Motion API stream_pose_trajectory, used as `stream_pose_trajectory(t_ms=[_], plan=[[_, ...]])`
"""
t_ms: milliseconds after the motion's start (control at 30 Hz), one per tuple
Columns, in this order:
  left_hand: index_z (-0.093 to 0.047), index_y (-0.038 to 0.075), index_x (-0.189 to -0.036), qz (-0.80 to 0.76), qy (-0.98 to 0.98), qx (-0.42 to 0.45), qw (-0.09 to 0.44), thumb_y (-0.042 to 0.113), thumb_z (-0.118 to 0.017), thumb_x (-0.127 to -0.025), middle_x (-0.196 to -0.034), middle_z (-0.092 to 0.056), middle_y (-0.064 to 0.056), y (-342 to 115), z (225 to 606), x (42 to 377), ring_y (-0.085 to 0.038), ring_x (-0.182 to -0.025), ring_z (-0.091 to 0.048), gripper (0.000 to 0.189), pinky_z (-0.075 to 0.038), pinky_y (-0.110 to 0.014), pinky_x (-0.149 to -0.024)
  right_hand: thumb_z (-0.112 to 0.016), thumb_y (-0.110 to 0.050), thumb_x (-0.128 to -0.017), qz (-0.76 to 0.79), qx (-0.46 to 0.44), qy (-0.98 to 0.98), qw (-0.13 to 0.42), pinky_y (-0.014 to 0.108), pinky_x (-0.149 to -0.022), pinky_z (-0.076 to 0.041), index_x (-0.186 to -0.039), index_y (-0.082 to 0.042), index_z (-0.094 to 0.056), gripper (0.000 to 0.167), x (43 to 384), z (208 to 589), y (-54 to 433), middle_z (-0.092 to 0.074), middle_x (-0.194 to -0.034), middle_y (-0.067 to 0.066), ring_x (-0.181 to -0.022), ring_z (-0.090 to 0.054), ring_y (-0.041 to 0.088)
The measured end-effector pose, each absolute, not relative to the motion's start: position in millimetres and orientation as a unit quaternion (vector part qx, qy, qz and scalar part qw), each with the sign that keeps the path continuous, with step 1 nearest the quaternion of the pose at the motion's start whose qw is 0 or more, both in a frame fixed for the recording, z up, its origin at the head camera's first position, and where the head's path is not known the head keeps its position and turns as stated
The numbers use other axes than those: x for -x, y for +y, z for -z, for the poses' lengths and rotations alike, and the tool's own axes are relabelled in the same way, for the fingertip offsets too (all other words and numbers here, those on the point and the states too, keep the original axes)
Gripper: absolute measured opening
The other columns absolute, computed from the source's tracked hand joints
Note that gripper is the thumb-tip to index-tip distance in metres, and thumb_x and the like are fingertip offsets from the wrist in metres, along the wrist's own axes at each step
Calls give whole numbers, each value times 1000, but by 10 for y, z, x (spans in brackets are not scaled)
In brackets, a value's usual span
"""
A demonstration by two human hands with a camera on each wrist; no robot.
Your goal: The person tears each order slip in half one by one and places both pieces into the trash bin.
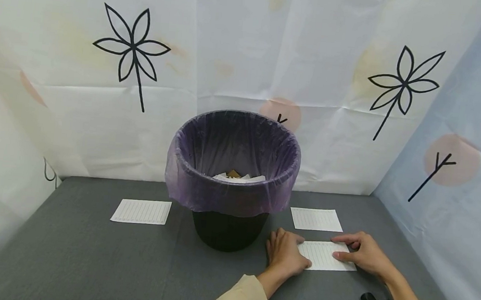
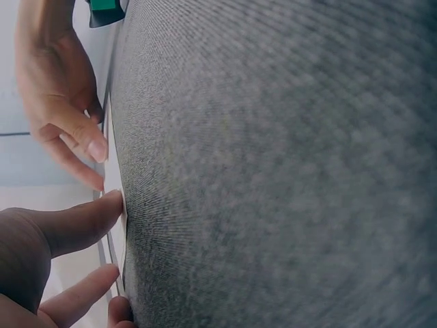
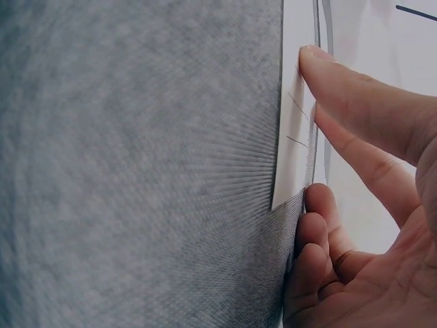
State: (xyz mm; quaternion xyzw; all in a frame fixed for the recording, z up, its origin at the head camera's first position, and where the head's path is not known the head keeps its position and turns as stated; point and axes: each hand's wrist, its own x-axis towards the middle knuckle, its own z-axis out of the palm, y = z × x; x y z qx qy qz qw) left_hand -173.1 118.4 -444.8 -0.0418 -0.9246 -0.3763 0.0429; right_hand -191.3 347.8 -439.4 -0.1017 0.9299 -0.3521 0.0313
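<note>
A lined sheet of white paper [image 1: 321, 255] lies flat on the grey table, between both hands. My left hand [image 1: 284, 253] is at its left end, with the thumb touching the near corner and the index finger by the far corner. From the right, my right hand [image 1: 367, 254] rests its thumb on the paper's upper face. Its index finger reaches the far edge, and its other fingers bend against the table in the right wrist view. Just behind lies a second lined sheet [image 1: 316, 219]. A third lined sheet [image 1: 142, 211] is at the left.
A black bin [image 1: 227, 231] with a purple liner bag [image 1: 229, 197] stands at the middle of the table, holding white scraps and a brown piece [image 1: 234, 174]. Patterned white cloth [image 1: 241, 48] hangs behind and along both sides. A dark cord [image 1: 50, 173] hangs at left.
</note>
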Motion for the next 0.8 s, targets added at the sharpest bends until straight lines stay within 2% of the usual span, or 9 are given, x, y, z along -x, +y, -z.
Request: stream_pose_trajectory(t_ms=[267, 500, 700, 800], plan=[[-80, 19, -100, 374, -926, 44, 35, 18, -96, -55, -91, -57, 2, 1185, 4445, 1743, -19, -91, -48, 48, -40, -39, -82, -89, -10, -76, 360, 121, 924, 26, 28, -66, -36, -93, -5, -71, 25, 1905, 4388, 3454, -66, -90, 4, -76, -46, 14], [-75, 22, -84, 381, -922, 63, 34, 10, -88, -56, -82, -54, 7, 1184, 4422, 1749, -16, -84, -49, 33, -40, -34, -77, -78, 0, -86, 398, 133, 906, 53, 24, -60, -42, -87, -1, -65, 13, 1879, 4365, 3475, -59, -80, 3, -70, -51, 8], [-72, 15, -78, 483, -871, 89, 13, 10, -82, -75, -67, -54, 11, 1183, 4420, 1767, -4, -63, -48, 12, -39, -23, -62, -73, 3, -90, 422, 140, 894, 63, 25, -59, -46, -91, 3, -65, 8, 1851, 4301, 3479, -62, -83, 6, -70, -55, 8], [-73, 12, -79, 533, -841, 89, 4, 9, -80, -82, -65, -56, 11, 1178, 4417, 1763, -1, -59, -47, 8, -39, -21, -56, -72, -3, -93, 438, 116, 889, 73, 26, -62, -47, -98, 4, -67, 10, 1823, 4253, 3471, -66, -90, 8, -74, -57, 9]])
